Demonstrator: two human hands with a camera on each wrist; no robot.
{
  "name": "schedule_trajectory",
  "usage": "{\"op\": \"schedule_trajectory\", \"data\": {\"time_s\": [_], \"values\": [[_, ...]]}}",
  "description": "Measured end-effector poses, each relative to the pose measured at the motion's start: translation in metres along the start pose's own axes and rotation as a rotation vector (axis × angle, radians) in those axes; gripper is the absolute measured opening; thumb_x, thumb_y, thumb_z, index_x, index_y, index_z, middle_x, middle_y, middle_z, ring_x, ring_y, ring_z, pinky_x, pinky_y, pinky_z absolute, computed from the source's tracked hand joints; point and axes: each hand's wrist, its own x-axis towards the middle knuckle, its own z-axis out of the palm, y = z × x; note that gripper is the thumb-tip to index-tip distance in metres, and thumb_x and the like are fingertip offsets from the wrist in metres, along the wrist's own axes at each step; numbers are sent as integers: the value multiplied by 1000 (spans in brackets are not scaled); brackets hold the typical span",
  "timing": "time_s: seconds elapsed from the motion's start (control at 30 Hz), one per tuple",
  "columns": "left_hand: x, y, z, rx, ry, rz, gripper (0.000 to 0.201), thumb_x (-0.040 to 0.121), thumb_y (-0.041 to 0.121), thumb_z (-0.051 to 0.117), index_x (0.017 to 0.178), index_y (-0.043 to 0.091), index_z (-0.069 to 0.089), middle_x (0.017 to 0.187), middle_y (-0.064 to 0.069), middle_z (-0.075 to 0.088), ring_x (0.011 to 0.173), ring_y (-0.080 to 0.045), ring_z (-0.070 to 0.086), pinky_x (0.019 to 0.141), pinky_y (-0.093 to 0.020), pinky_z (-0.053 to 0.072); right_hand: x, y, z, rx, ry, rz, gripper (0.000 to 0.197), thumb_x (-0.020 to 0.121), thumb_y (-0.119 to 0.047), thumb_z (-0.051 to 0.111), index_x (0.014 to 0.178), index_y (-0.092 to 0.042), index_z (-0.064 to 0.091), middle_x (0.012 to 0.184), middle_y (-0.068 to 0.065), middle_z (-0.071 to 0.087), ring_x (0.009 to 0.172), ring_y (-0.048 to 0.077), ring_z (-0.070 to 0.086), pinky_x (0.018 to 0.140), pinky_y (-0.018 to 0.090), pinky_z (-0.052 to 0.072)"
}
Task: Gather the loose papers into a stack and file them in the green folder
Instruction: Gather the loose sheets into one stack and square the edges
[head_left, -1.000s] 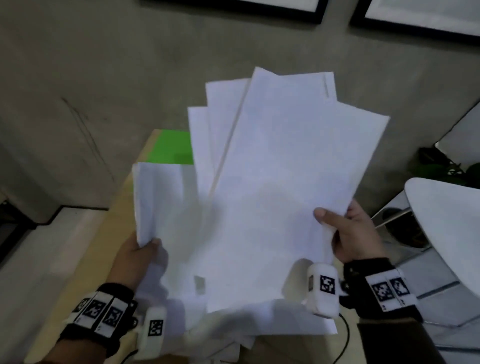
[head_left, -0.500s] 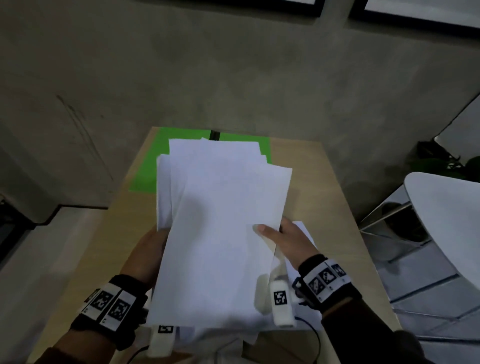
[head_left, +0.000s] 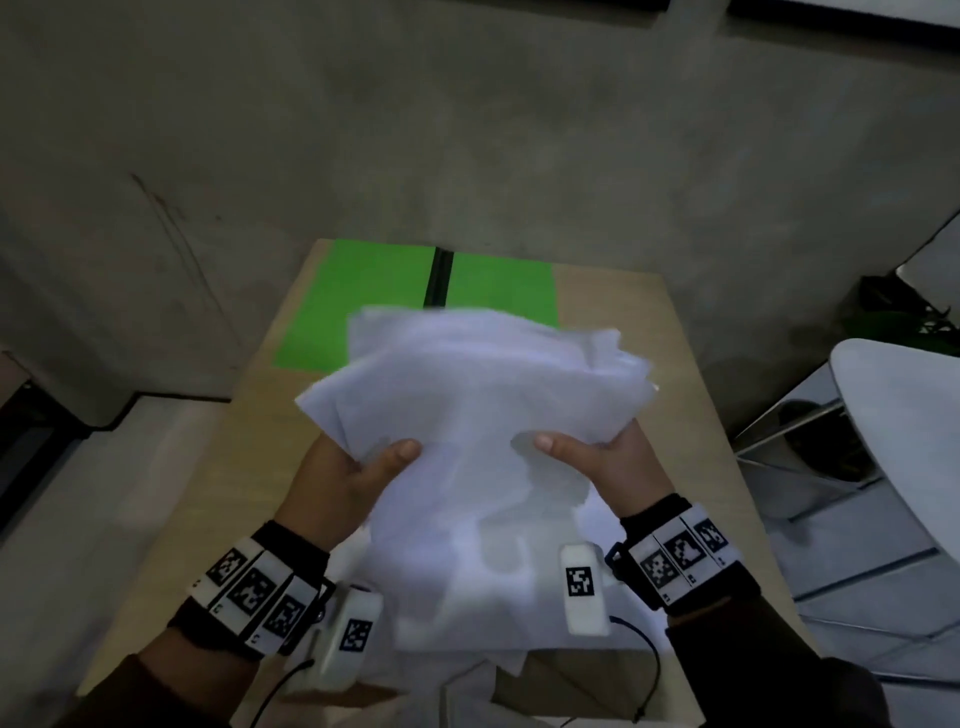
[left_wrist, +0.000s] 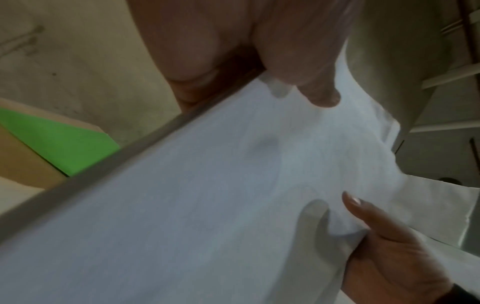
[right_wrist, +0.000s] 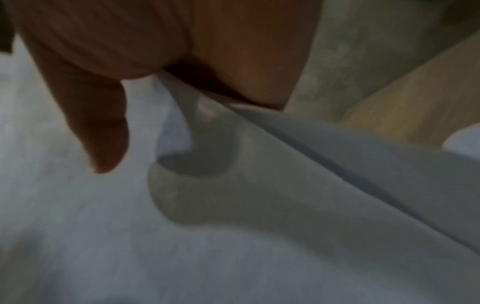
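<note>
A loose stack of white papers is held over the wooden table, blurred by motion and fanned at its far edge. My left hand grips its left side, thumb on top. My right hand grips its right side, thumb on top. The open green folder lies flat at the table's far end, partly hidden behind the sheets. In the left wrist view the papers fill the frame, with the folder beside them. In the right wrist view my thumb presses the bent papers.
More white sheets lie on the table under the stack, near its front edge. A white chair stands to the right, with a plant behind it. A grey wall rises just beyond the table.
The stack has come down from in front of the wall to low over the table. My hands have drawn closer together, and the fanned sheets have closed up.
</note>
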Motion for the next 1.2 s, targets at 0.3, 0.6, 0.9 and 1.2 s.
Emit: {"op": "schedule_trajectory", "data": {"time_s": [0.3,0.6,0.9,1.2], "values": [[12,30,8,-3,123,178,14,73,16,78,78,6,69,71,18,72,66,6,64,57,-13,49,-8,-3,3,43,81,-131,20,65,-1,78,81,-12,75,82,2,77,77,18,73,67,28,57],[7,-10,8,-225,142,-75,86,49,41,85,115,-6,55,102,-6,68,85,-3,67,69,-18,53,-15,19,-12,66,-45,23,58,49,-25,91,102,-19,67,96,-2,76,91,16,71,74,30,58],[4,-42,31,-149,15,-288,22,66,21,82,81,35,76,90,12,77,88,-8,71,78,-28,56,-19,71,-25,-120,219,227,28,72,-8,79,91,-25,69,99,-3,73,93,20,67,84,39,52],[66,-82,36,171,-193,-354,25,89,38,50,81,22,67,76,4,69,70,-13,62,67,-24,48,-31,52,-120,-90,501,251,30,69,-34,80,90,-16,68,62,-23,71,82,18,68,71,27,45]]}}
